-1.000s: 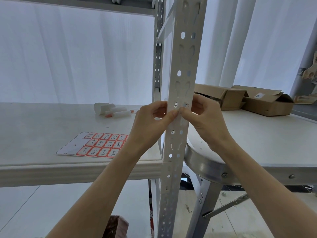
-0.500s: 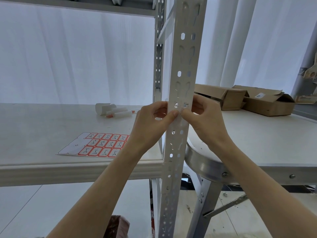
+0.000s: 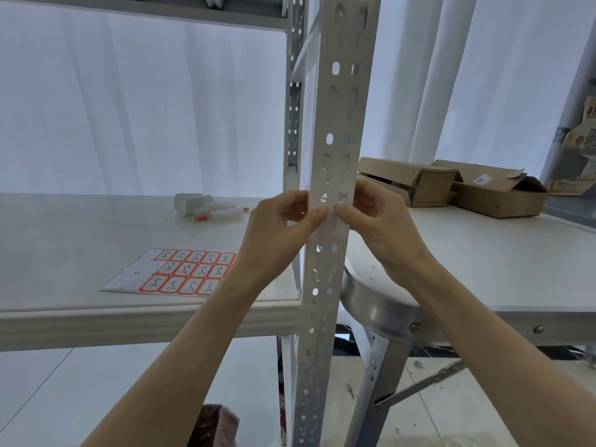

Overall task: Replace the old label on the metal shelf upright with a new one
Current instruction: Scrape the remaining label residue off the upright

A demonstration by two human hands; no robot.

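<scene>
A white perforated metal shelf upright (image 3: 337, 124) runs top to bottom through the middle of the view. A small white label (image 3: 335, 199) with dark marks is stuck on its front face, over two holes. My left hand (image 3: 277, 233) grips the upright from the left, its thumb pressed flat on the face just below the label. From the right, my right hand (image 3: 377, 221) has its fingers curled and its thumb and fingertip pinch the label's lower edge. A sheet of red-bordered labels (image 3: 180, 272) lies on the shelf board (image 3: 80, 240) to the left.
White marker pens and a white roll (image 3: 209, 208) lie further back on the shelf board. Open cardboard boxes (image 3: 451, 185) stand on a round metal-rimmed table (image 3: 500, 269) to the right. White curtains hang behind. A dark reddish object (image 3: 216, 424) sits on the floor below.
</scene>
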